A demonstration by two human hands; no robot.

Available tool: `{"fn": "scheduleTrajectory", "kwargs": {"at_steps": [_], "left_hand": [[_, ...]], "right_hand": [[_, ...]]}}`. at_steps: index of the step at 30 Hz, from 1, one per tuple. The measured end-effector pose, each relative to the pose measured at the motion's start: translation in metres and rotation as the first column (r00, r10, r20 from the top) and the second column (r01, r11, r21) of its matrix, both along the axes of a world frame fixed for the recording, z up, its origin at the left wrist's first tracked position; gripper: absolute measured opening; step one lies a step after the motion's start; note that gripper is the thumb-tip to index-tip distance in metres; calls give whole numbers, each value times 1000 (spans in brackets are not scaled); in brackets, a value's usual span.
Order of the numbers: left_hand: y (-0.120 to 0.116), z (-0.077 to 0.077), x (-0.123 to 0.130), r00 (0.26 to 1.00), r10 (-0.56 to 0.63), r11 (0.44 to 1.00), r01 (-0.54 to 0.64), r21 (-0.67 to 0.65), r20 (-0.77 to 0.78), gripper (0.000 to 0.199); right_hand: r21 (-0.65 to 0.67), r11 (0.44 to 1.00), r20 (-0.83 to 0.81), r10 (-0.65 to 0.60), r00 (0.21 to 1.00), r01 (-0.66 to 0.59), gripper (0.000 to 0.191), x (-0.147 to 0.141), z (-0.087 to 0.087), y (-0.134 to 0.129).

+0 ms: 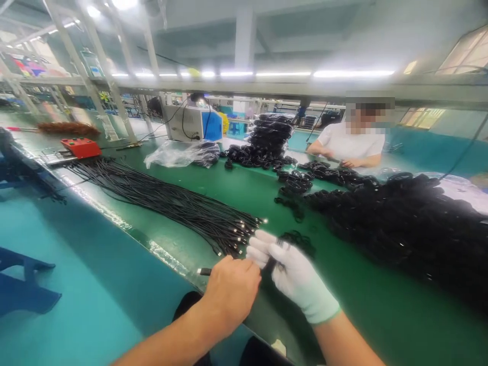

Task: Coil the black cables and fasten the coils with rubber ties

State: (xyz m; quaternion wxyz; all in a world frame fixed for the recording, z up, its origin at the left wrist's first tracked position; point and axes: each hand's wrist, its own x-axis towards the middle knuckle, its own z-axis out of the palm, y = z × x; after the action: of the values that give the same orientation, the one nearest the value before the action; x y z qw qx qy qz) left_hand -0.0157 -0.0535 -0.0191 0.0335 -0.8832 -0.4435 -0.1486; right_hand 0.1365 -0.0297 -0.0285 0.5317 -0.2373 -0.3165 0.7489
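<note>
My bare left hand point(233, 285) is closed in a fist at the bench's front edge. A black cable's plug point(205, 272) with a pale metal tip sticks out on its left side. Close beside it, my right hand point(295, 277) wears a white knitted glove, its fingers curled around a black cable point(270, 264). Whether both hands hold the same cable is hidden by the fingers. Just beyond the hands end the pale tips of a long bundle of straight black cables point(163, 195), lying along the green bench top point(213, 185).
Coiled black cables form a large heap point(400, 223) on the right. Farther back are a stack of bagged coils point(269, 134), clear plastic bags point(171, 153) and a white-and-blue machine point(194, 123). A red device point(81, 147) stands left. Opposite, a person point(353, 142) handles something.
</note>
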Motion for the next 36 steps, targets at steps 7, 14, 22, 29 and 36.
{"fn": "scheduleTrajectory", "kwargs": {"at_steps": [7, 14, 22, 29, 36], "left_hand": [[36, 40, -29, 886, -433, 873, 458, 168, -164, 19], [65, 52, -29, 811, -583, 812, 584, -9, -44, 23], [66, 65, -20, 889, -364, 687, 458, -565, 278, 12], [59, 41, -16, 740, 140, 442, 547, -711, 658, 19], [37, 40, -12, 604, 242, 470, 612, -636, 759, 12]], "right_hand": [[30, 971, -1, 236, 972, -236, 17, -15, -7, -5], [-119, 811, -229, 538, 811, -572, 24, -15, -14, -12], [-85, 797, -177, 579, 796, -598, 32, -6, -20, -14], [-96, 839, -165, 517, 840, -535, 42, 4, -27, -14], [-3, 864, -62, 503, 862, -504, 41, 6, -21, -17]]}}
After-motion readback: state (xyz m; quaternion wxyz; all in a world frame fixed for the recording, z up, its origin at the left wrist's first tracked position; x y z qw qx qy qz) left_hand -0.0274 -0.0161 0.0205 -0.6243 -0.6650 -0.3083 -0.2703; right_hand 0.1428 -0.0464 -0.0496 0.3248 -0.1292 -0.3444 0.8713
